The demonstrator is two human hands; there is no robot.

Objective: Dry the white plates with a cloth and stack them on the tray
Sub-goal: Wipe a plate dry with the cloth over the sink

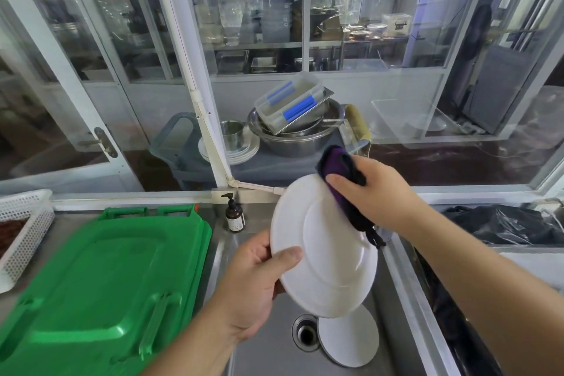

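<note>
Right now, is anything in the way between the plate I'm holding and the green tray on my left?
Nothing visible blocks it. The white plate, held by the left hand while the right hand wipes it with the purple cloth, is over the sink; the green tray lies directly beside it.

A brown pump bottle point(234, 217) stands behind the sink point(268, 345), beside a white perforated basket point(26, 232).

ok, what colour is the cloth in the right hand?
Dark purple cloth, gripped by the right hand; head view.
</note>
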